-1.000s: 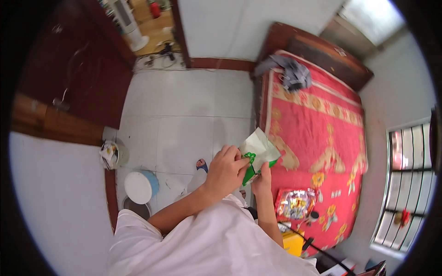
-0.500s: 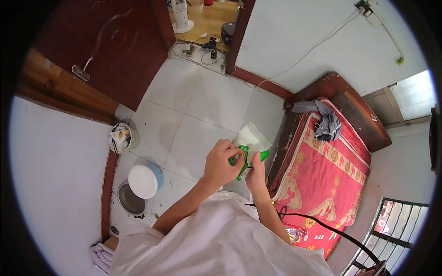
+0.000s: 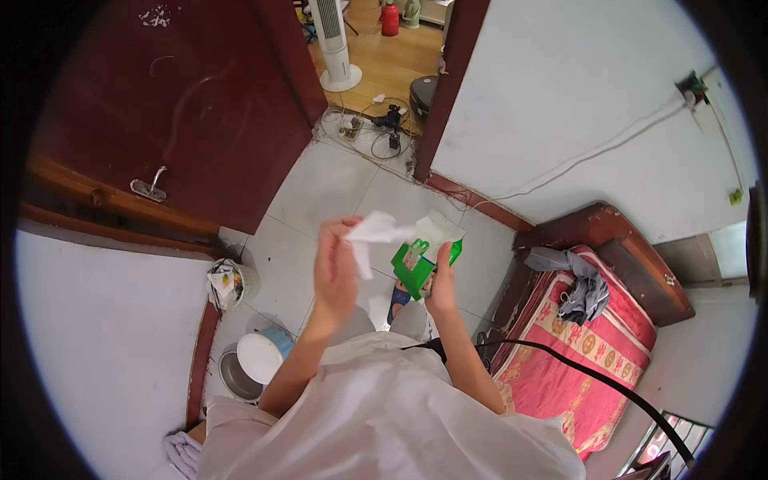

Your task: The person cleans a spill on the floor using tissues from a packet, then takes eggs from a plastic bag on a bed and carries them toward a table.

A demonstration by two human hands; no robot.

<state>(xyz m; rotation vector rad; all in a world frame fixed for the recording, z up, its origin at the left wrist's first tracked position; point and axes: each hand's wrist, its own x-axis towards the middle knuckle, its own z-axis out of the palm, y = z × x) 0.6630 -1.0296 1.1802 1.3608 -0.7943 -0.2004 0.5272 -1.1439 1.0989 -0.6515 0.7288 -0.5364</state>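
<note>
The green packet is held above the tiled floor, long axis slanting away from the body, its pale end pointing forward and rightward. The right hand clasps its near right side, thumb on top; the fingers underneath are hidden. Half a second ago the left hand was at the packet; now, blurred, it is off to the left, its grip pinched on a white sheet. Whether the sheet's trailing tip touches the packet is unclear. The bed is partly covered by the right arm.
</note>
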